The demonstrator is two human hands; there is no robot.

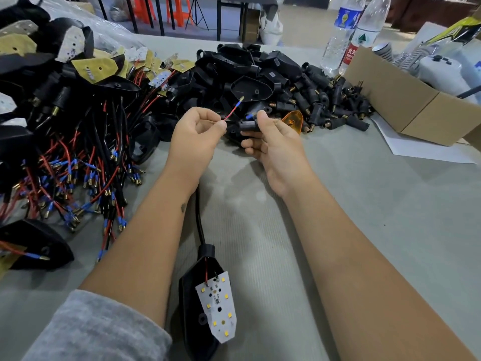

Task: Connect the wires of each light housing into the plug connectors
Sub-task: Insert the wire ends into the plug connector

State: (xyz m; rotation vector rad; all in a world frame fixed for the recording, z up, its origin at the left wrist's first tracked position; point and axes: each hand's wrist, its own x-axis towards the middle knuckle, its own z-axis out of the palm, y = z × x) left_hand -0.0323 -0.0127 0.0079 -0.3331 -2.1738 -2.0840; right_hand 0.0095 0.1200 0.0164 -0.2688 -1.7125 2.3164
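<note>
Right now the left hand (194, 131) pinches a thin red wire (230, 115) between thumb and forefinger, its blue-sleeved brass tip (240, 100) pointing up and away. The right hand (270, 142) grips a short black plug (250, 125), thumb on top, just beside that wire — the two are close but not yet joined. A black cable (199, 217) runs back under the left wrist to the housing (192, 295) lying near the desk's (364, 204) near edge, its white LED board (217, 306) tilted out. The wire looks light and limp, so it should be held close behind the blue sleeve to keep the tip steady; the plug seems stiff and takes a firm grip. Finished lights (65, 165) lie heaped toward the left edge, bare plugs (335, 108) at the far side.
</note>
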